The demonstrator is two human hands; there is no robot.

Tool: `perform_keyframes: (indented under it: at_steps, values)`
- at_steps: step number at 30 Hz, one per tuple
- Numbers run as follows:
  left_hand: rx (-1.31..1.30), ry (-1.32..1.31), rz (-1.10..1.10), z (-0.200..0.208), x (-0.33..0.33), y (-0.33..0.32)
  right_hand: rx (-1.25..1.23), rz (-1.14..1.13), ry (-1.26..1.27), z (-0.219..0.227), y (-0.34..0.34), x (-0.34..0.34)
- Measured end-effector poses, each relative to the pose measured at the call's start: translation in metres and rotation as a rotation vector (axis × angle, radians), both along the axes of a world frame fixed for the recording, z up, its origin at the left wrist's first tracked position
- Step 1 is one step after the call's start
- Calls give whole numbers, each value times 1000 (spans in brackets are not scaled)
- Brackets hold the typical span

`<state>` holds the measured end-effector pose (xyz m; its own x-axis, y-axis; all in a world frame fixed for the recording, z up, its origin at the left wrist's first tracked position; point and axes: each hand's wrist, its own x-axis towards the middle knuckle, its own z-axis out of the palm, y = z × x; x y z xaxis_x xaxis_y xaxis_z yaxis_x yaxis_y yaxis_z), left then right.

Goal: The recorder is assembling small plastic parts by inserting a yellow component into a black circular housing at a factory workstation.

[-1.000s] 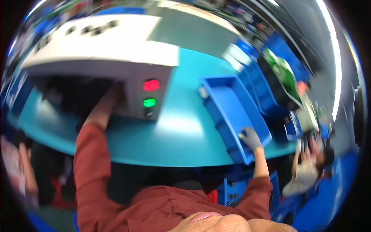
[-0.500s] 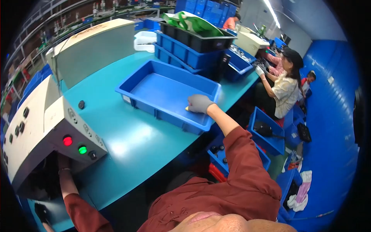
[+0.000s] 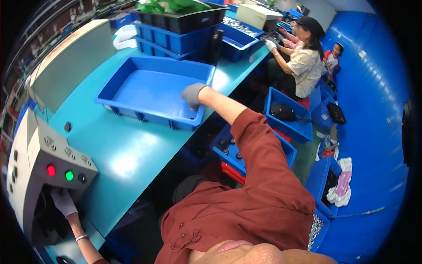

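Note:
My right hand (image 3: 193,95), in a grey glove, is over the near right corner of a shallow blue tray (image 3: 145,115) on the teal table. Its fingers point down and are drawn together; whatever they may hold is hidden. The tray's bare blue bottom shows. My left hand (image 3: 64,203), in a pale glove, reaches into the dark opening of a cream machine (image 3: 37,149). The machine's edge and shadow hide its fingertips. Above that hand are a lit red button (image 3: 51,170), a lit green button (image 3: 69,175) and a black knob (image 3: 82,178).
A small black round part (image 3: 67,126) lies on the teal table (image 3: 127,154). Stacked bins (image 3: 176,42) stand behind the tray. Below the table edge at right are a blue bin of black wheel-like parts (image 3: 228,152) and another bin (image 3: 288,125). A co-worker (image 3: 299,57) sits farther along.
The whole view has shifted, so the table and tray appear farther left and higher. My left hand now shows more at the machine's opening. My right hand stays over the tray's near right corner, fingers pointing down.

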<state>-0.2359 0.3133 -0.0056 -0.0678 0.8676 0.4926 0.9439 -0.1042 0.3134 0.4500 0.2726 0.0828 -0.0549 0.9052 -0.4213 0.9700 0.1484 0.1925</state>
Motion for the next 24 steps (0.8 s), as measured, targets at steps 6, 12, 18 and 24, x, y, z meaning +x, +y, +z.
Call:
perform_keyframes:
  at_steps: [6, 12, 18, 24]
  values:
    - [-4, -465, -86, 43, 85, -121, -11, 58, -73, -2, 4, 1]
    - [-573, -1331, -464, 41, 243, -185, 105, 43, 588, -4, 0, 23]
    - [-711, -2354, -867, 12, 325, -182, 249, -48, 1087, 26, -31, -11]
    - [-736, -2497, -917, -8, 347, -175, 305, -23, 1109, 14, -44, -22]
